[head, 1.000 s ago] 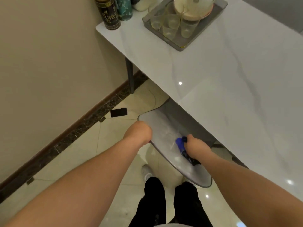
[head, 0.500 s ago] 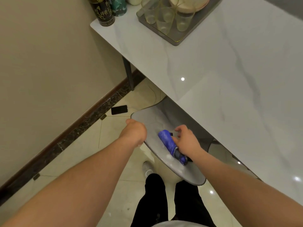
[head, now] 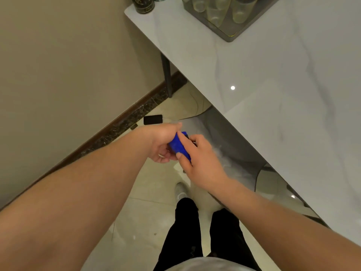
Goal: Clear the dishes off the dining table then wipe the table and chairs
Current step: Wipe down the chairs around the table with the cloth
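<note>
A folded blue cloth (head: pixel 178 146) is held between both hands, lifted above the front edge of the grey chair seat (head: pixel 230 153). My left hand (head: pixel 163 142) grips its left side with curled fingers. My right hand (head: pixel 197 155) pinches the cloth from the right, thumb on top. The chair is tucked under the white marble dining table (head: pixel 273 85), its seat showing pale smears. On the table's far end stands a grey tray (head: pixel 228 35) with several clear cups.
A dark canister (head: pixel 143 4) stands at the table's far corner. A black phone (head: pixel 153 119) lies on the tiled floor by the wall's dark skirting. A dark table leg (head: pixel 167 75) stands near the wall. My legs and a shoe are below.
My right hand lifted the blue cloth off the chair seat toward me. My left hand left the seat edge and took hold of the cloth too.
</note>
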`<state>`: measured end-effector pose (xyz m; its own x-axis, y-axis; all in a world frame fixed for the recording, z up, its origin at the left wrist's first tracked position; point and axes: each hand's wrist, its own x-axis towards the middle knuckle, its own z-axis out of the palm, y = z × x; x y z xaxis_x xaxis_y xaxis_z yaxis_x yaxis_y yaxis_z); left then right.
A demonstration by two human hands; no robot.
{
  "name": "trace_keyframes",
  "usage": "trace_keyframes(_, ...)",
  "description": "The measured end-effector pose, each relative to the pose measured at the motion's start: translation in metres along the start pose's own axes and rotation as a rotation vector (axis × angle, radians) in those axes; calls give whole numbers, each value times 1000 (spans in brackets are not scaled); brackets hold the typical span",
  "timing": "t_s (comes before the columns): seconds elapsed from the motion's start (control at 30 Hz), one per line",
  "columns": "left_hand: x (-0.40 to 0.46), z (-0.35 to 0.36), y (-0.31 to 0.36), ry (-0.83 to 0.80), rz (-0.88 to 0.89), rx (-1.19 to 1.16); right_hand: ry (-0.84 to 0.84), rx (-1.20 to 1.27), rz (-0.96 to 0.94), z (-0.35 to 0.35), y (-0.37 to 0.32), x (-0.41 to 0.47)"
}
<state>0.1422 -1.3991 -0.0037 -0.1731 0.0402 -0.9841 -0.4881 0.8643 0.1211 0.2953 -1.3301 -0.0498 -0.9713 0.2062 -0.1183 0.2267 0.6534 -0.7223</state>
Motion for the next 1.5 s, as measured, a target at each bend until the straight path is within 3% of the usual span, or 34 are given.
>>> trace_keyframes(0.2,14,3,-1,39,-20,192,-123,-251,-265,-25,27,-82)
trace_keyframes(0.3,15,-4,-1,-23,-24,129,-87,-255,-174,-25,19,-99)
trace_keyframes(0.4,13,-11,1,-124,-23,86,65,-210,-98,3,-8,-40)
trace_keyframes(0.53,17,-24,-8,-29,80,37,55,-232,-44,13,-30,20)
trace_keyframes(0.83,33,-13,-32,-33,75,-17,27,-374,12,-19,1,-145)
trace_keyframes(1.03,28,-14,-33,19,127,32,123,-370,12,16,-37,-26)
trace_keyframes(1.13,25,-28,-38,95,137,-126,111,-340,29,22,-46,14)
trace_keyframes(1.2,25,-43,-43,140,143,-207,72,-313,35,13,-39,-5)
trace_keyframes(1.27,23,-54,-46,130,152,-269,27,-251,113,0,-21,-55)
trace_keyframes(1.37,24,-56,-44,194,225,-326,51,-123,487,-24,15,-143)
trace_keyframes(1.43,23,-48,-39,381,370,-192,55,-6,834,-36,30,-178)
trace_keyframes(1.5,14,-29,-35,649,550,54,71,99,1036,-37,32,-183)
